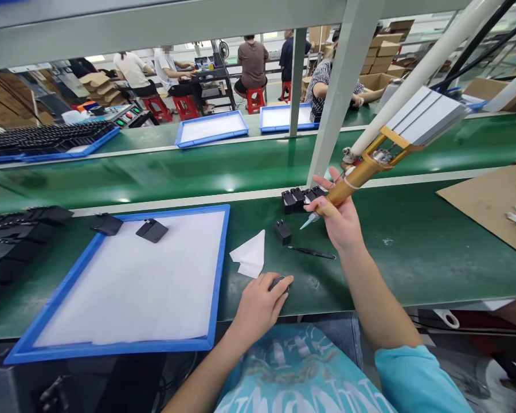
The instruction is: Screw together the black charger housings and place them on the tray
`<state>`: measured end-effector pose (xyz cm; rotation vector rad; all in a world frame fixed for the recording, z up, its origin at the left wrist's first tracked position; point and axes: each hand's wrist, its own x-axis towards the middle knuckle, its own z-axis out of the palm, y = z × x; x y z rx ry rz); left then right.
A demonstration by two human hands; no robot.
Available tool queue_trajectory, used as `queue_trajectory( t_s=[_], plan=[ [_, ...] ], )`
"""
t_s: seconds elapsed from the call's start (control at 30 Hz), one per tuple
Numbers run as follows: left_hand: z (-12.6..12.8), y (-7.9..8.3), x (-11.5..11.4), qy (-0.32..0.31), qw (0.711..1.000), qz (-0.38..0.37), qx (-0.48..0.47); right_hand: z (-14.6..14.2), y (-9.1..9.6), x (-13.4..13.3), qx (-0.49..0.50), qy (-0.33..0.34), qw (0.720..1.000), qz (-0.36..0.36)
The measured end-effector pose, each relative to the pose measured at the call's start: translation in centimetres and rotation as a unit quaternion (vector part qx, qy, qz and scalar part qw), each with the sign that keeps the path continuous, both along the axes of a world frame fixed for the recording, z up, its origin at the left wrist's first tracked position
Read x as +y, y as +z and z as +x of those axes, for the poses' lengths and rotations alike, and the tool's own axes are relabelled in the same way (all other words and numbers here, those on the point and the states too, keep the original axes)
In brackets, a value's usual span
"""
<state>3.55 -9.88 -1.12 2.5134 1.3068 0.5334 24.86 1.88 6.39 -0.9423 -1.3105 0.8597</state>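
Observation:
My left hand (262,301) is closed round a small black power adapter (278,282) near the table's front edge; the fingers cover most of it. In my right hand (341,221) is a gold-coloured glue dispenser (356,180), tilted, its pale blue nozzle (308,221) pointing down to the left. Just below and left of the nozzle stands another black adapter (282,232) with its prongs up. Black tweezers (312,252) lie beside it. A folded white wipe (250,255) rests between my left hand and the blue tray. Behind the nozzle, several black adapters (296,199) sit in a row.
A blue-rimmed tray (222,264) lined with white paper holds one adapter (152,230), with another (107,224) at its rim. Stacked black adapters (21,241) fill the far left. A metal post (337,97) rises behind; cardboard (490,206) lies right. Several people work beyond.

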Motion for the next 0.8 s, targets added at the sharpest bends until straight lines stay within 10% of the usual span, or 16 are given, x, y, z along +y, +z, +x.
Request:
queue_trajectory(
  t_s=[0.17,0.23,0.4,0.5,0.6,0.8],
  plan=[
    [0.2,-0.3,-0.3,0.023,0.992,-0.075,-0.100,-0.1,-0.3,-0.8,0.039,-0.001,0.999,0.016],
    [0.3,-0.1,-0.6,0.082,0.946,-0.176,-0.258,0.2,-0.5,-0.8,0.070,-0.002,0.997,0.017],
    [0.5,2.1,-1.4,0.154,0.588,-0.457,-0.649,1.0,-0.8,-0.6,0.134,0.000,0.991,0.021],
    [0.1,3.3,-1.4,0.137,0.456,-0.504,-0.720,1.2,-0.8,-0.6,0.169,0.012,0.985,0.025],
    [-0.5,3.8,-1.4,0.122,0.421,-0.507,-0.742,1.3,-0.8,-0.6,0.182,0.021,0.983,0.025],
    [-1.6,3.6,-1.2,0.127,0.449,-0.471,-0.749,1.5,-0.8,-0.6,0.184,0.011,0.983,0.015]
  ],
)
